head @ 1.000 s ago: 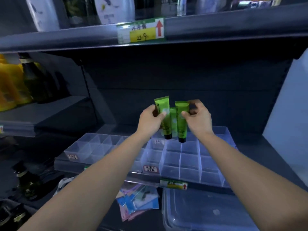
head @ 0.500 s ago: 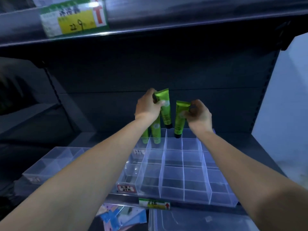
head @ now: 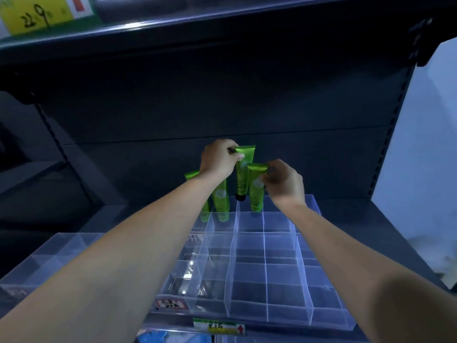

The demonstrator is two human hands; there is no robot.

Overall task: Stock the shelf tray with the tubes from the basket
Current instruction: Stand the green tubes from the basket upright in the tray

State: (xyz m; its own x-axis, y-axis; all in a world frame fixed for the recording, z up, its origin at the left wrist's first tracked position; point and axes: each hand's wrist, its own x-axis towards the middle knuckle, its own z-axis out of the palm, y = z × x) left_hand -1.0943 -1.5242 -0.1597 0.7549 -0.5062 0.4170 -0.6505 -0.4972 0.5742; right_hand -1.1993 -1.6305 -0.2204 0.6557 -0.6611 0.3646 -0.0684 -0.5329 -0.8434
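Standing upright, caps down: tubes (head: 256, 191)

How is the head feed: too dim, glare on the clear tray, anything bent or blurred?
Head view: dim and bluish, shelf back nearly black; the green tube in the left hand and the second tube in the right hand read clearly. Head view: white glare streaks on the tray near its front left; the wide lens bows the upper shelf edge; the yellow price tag is soft.
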